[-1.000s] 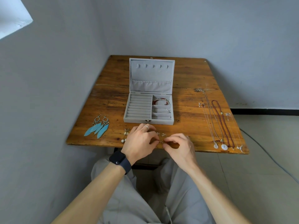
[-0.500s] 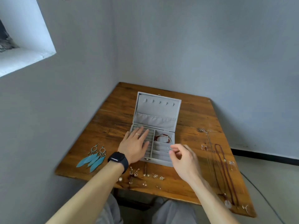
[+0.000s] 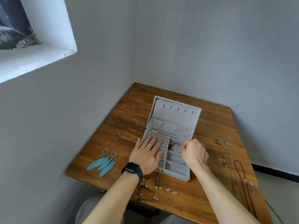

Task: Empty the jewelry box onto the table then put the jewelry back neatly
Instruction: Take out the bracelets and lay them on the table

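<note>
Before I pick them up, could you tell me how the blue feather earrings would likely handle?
The blue feather earrings look very light and floppy: thin feathers lie flat on the table. The metal hoops on top are probably the stiffer part, so pinching there seems safest. A push would likely slide them, not roll them.

Pale grey velvet jewelry box (image 3: 173, 125), its roll section ribbed in parallel grey lines under the left hand (image 3: 147, 154), left of the grip. The right hand (image 3: 194, 152) pinches a tiny piece (image 3: 180, 147), colour unreadable. Just left of that pinch lies a dark red bracelet (image 3: 174, 145) with silvery ends. Far left of the grip: turquoise feather earrings (image 3: 103, 164) with tarnished silver hoops. Nearer the person than the grip: silvery stud earrings (image 3: 161, 189). Right of it: dark red bead necklace (image 3: 241, 175). Table (image 3: 129, 126): orange-brown wood, dark-streaked grain. Black watch (image 3: 132, 169); pale ring (image 3: 149, 145).
</note>
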### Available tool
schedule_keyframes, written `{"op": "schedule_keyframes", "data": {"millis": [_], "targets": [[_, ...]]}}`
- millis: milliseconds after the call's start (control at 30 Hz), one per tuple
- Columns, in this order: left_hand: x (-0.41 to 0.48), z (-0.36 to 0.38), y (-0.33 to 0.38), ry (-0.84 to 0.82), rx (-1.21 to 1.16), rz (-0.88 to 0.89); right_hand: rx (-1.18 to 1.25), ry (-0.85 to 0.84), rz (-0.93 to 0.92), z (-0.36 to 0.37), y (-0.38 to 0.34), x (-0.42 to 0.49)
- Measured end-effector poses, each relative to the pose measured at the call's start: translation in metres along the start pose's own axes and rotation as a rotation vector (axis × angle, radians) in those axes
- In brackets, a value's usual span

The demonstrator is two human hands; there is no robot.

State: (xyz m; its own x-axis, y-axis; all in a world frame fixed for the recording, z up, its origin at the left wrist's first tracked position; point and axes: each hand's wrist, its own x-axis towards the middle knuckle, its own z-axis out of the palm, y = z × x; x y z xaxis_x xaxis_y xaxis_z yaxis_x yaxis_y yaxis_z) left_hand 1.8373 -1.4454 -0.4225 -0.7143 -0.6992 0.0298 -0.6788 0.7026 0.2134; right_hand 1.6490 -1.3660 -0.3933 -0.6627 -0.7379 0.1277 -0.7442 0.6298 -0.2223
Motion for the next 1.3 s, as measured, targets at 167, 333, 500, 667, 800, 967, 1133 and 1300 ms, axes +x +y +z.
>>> {"op": "schedule_keyframes", "data": {"millis": [167,333,500,667,800,967,1133,1300], "targets": [[-0.002,0.000,-0.002,0.003,0.001,0.006,0.334,-0.009,-0.031,-0.012,0.011,-0.006],[0.000,-0.008,0.002,0.046,0.033,0.023,0.754,0.094,0.017,-0.038,0.028,-0.039],[0.019,-0.030,0.024,0.174,0.124,0.046,0.971,0.160,0.103,-0.047,0.049,-0.095],[0.042,-0.034,0.061,0.036,0.227,-0.104,1.085,0.123,0.301,-0.021,0.066,-0.154],[0.059,-0.033,0.081,0.000,0.229,-0.209,1.130,0.147,0.385,-0.003,0.078,-0.187],[0.062,-0.035,0.087,0.000,-0.001,-0.210,1.188,0.150,0.419,-0.004,0.086,-0.192],[0.040,-0.040,0.072,0.186,-0.639,-0.244,1.157,0.121,0.371,-0.012,0.093,-0.181],[0.002,-0.026,0.033,0.267,-0.812,-0.318,1.033,0.101,0.229,-0.033,0.101,-0.134]]}}
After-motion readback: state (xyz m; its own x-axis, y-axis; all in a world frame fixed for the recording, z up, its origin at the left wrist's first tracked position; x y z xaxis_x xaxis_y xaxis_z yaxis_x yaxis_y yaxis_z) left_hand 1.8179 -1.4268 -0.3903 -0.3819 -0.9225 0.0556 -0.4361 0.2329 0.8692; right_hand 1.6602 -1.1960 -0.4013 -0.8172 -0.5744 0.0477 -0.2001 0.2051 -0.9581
